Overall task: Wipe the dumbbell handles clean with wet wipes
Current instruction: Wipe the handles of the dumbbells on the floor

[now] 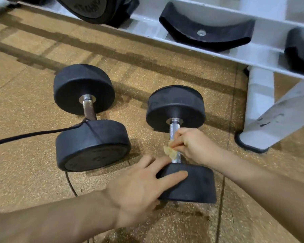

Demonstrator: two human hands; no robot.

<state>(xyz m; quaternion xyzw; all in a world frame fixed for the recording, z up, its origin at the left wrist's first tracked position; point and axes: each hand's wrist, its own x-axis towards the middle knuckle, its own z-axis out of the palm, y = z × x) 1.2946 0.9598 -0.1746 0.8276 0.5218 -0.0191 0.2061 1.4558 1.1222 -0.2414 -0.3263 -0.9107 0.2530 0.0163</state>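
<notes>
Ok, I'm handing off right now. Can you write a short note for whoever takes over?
Left hand: open, flat on the near head of the right dumbbell, steadying it.
Right hand: pinches the wet wipe against the right handle.
Left dumbbell: on the floor beside it, apart, with a black cord lying across it.
Done: right handle in progress; its bare parts look shiny.
Left: finish it, then wipe the left handle, which looks brown and dull.
</notes>
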